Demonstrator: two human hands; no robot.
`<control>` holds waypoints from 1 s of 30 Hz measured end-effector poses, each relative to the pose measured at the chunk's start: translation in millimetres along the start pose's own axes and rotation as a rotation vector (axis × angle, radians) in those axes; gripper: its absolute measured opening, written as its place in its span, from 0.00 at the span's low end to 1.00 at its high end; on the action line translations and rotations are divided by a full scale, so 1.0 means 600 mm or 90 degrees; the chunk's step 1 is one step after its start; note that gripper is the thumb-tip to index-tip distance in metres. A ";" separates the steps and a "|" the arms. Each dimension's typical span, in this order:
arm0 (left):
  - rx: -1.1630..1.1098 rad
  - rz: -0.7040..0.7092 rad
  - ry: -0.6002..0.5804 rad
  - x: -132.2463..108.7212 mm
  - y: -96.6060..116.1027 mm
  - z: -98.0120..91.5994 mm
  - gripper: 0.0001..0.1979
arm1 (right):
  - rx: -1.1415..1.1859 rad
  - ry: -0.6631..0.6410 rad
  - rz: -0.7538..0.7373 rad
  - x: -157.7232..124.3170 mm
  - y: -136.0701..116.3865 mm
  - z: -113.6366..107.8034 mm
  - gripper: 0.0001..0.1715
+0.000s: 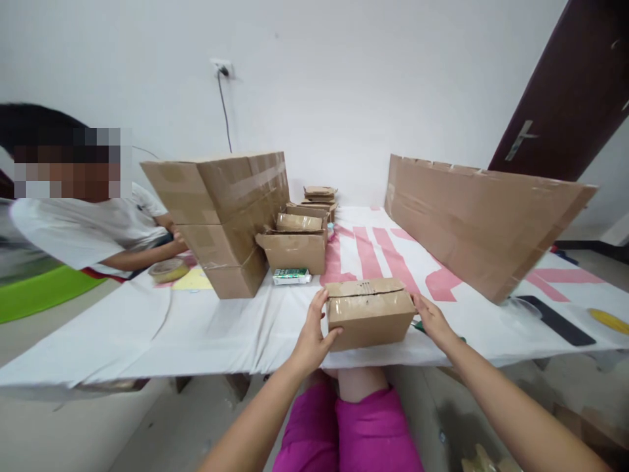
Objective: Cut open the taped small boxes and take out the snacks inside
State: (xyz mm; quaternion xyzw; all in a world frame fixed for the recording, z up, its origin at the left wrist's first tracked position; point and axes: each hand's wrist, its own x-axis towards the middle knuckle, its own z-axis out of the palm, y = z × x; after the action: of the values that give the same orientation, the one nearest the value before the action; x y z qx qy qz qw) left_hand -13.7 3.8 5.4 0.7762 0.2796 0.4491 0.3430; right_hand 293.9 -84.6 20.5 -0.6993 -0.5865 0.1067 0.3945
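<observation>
A closed cardboard box (371, 326) sits near the table's front edge before me, a dark gap running along its top seam where the flaps meet. My left hand (316, 330) grips its left end, thumb on the front face and fingers along the side. At the opposite end, my right hand (430, 317) presses its fingers against the upper right edge. Partly hidden below my right hand is a dark green object (419, 326), its kind unclear. A small green-and-white packet (291, 276) lies beyond the box, to the left.
Stacked cardboard boxes (230, 216) stand at left, beside open boxes (295, 252). A large cardboard panel (481, 216) stands at right. Near it lie a black flat object (555, 319) and a yellow roll (609, 320). Another person (93, 229) sits at left, near a tape roll (168, 270).
</observation>
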 end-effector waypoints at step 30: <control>-0.347 -0.114 -0.084 -0.057 -0.030 -0.004 0.46 | 0.237 -0.006 -0.072 -0.074 -0.002 -0.018 0.12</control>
State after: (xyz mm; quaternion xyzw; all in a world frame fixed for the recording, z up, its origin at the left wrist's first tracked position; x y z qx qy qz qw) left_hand -33.0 -10.1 -25.4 0.6551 0.1932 0.4244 0.5945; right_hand 286.8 -129.3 14.5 -0.5797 -0.5967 0.1945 0.5197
